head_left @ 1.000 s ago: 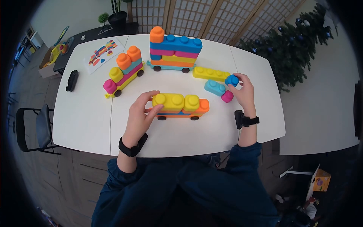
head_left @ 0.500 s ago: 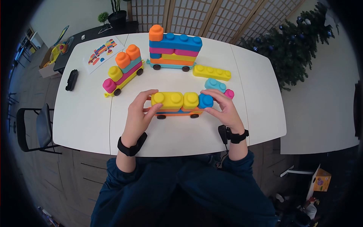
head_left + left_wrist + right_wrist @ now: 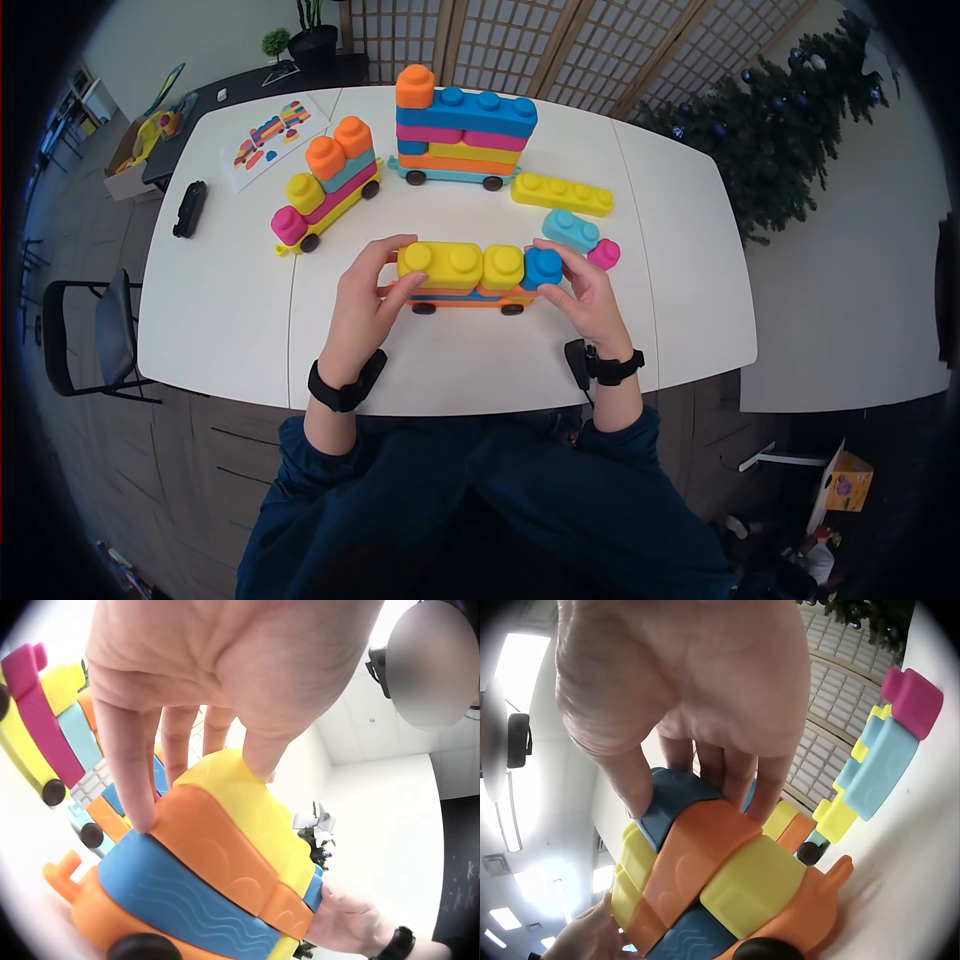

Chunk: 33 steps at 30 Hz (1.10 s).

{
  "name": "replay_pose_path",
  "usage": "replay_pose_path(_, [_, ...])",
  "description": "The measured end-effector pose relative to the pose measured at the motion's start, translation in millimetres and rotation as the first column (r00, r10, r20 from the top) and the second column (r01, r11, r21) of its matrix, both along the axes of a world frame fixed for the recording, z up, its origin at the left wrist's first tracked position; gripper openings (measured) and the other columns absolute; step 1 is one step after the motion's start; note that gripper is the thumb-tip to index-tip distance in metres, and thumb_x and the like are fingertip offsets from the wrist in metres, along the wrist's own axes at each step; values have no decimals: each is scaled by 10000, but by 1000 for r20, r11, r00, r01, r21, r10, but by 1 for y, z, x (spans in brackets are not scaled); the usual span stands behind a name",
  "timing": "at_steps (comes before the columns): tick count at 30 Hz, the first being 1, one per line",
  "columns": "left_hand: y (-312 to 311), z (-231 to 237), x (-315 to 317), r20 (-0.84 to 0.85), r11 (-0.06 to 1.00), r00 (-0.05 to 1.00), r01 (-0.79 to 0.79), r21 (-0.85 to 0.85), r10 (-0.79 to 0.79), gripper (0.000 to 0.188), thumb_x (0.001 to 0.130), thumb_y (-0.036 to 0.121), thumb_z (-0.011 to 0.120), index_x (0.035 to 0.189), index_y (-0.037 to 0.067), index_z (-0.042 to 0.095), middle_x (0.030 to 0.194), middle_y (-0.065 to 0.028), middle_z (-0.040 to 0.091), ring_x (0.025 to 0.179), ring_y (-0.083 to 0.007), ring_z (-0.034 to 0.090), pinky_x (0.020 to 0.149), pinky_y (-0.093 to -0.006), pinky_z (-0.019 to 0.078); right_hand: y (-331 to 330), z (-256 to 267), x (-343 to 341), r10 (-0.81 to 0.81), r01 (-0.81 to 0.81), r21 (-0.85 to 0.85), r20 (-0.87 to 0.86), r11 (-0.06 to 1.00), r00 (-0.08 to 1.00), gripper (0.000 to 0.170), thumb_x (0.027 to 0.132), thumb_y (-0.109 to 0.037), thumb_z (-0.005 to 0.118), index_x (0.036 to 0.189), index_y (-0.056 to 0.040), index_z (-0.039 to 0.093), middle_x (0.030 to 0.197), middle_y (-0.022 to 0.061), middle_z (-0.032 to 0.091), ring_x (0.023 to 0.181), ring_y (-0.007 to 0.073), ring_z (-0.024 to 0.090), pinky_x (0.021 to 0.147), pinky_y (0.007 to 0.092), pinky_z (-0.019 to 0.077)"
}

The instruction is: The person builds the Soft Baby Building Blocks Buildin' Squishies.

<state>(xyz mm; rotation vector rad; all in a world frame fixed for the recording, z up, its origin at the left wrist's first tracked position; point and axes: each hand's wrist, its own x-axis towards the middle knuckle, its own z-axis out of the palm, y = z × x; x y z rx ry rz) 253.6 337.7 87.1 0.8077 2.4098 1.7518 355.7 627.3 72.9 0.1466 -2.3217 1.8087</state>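
Observation:
A toy train wagon built of blocks on an orange wheeled base (image 3: 94, 904) stands in front of the person, between both hands. The left hand (image 3: 362, 305) grips the long yellow block (image 3: 441, 264) at the wagon's left end, thumb in front and fingers behind. At the other end the right hand (image 3: 592, 300) pinches a small blue block (image 3: 543, 268), which sits on the orange block (image 3: 697, 855) beside a small yellow block (image 3: 503, 266). Below the orange layer, the right wrist view shows a yellow block (image 3: 754, 885) and a wavy-patterned blue block (image 3: 694, 937).
Behind stand a tall wagon (image 3: 465, 135) and, to the left, another wagon (image 3: 330, 190). Loose at the right lie a long yellow block (image 3: 562, 195), a light blue block (image 3: 571, 230) and a pink block (image 3: 604, 254). A picture sheet (image 3: 280, 140) and a black object (image 3: 190, 209) lie on the left.
The right hand has brought the small blue block from the right side of the table leftward onto the wagon's right end. The left hand has stayed on the long yellow block.

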Motion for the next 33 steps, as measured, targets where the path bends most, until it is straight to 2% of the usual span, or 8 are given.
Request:
replay_pose_path(8, [0, -3, -1, 4, 1000, 1000, -6, -4, 6, 383, 958, 152, 726, 1314, 59, 620, 1218, -114, 668, 1124, -240, 668, 795, -318, 627, -2, -12, 0, -17, 16, -75, -10, 997, 1000, 561, 938, -117, 743, 1448, -2, 538, 1399, 123, 612, 1286, 205, 586, 1131, 359, 430])
replay_pose_path(13, [-2, -1, -2, -35, 999, 999, 32, -21, -33, 440, 938, 171, 749, 1335, 55, 597, 1253, -130, 665, 1134, -279, 668, 898, -392, 593, -2, -11, 1, -14, 13, -59, -8, 998, 1000, 559, 945, -113, 733, 1455, -8, 532, 1409, 122, 608, 1287, 204, 587, 1131, 360, 433])
replay_pose_path(20, [-2, -1, -4, -22, 996, 1000, 19, -82, -21, 474, 924, 144, 760, 1361, 74, 589, 1235, -117, 676, 1163, -242, 649, 935, -375, 570, -6, 5, 1, -24, 25, -32, 23, 999, 999, 576, 935, -92, 733, 1470, -39, 526, 1431, 113, 601, 1290, 209, 591, 1123, 359, 438])
replay_pose_path(22, [-4, -4, -5, -29, 997, 999, 14, -82, -16, 477, 919, 154, 767, 1356, 77, 591, 1244, -110, 676, 1158, -234, 651, 919, -365, 575, 4, 22, 3, 3, -15, 289, 43, 957, 999, 555, 941, -133, 730, 1462, -77, 547, 1395, 112, 633, 1272, 218, 611, 1093, 382, 461])
replay_pose_path(26, [-3, -9, -7, -42, 998, 999, 1, -63, -4, 503, 900, 226, 791, 1339, 80, 596, 1251, -127, 682, 1133, -282, 669, 883, -390, 576, 50, 26, -14, -192, 152, 308, 102, 939, 976, 505, 952, -200, 716, 1426, -88, 583, 1326, 147, 669, 1228, 271, 642, 1056, 395, 482])
replay_pose_path(28, [-3, -11, -7, -51, 998, 999, -3, -59, 0, 506, 897, 236, 794, 1338, 83, 598, 1246, -122, 686, 1131, -277, 671, 868, -381, 575, 77, 29, -30, -355, 315, 628, -67, 711, 933, 436, 953, -235, 701, 1342, -48, 635, 1266, 189, 685, 1175, 335, 657, 1027, 404, 501])
replay_pose_path(31, [-3, -10, -6, -48, 998, 999, -9, -57, 6, 509, 895, 238, 796, 1339, 85, 600, 1242, -119, 689, 1129, -272, 671, 855, -377, 573, 123, 11, -59, -406, 299, 769, -56, 565, 912, 388, 935, -226, 708, 1265, -25, 668, 1264, 219, 672, 1147, 379, 650, 1008, 409, 510])
replay_pose_path(33, [-2, -10, -5, -47, 999, 999, -12, -51, 10, 509, 895, 239, 795, 1339, 85, 600, 1243, -117, 690, 1128, -271, 672, 852, -375, 572, 140, -5, -74, -441, 315, 785, -60, 534, 896, 374, 927, -226, 711, 1239, -23, 678, 1233, 217, 684, 1129, 377, 658, 990, 419, 519])
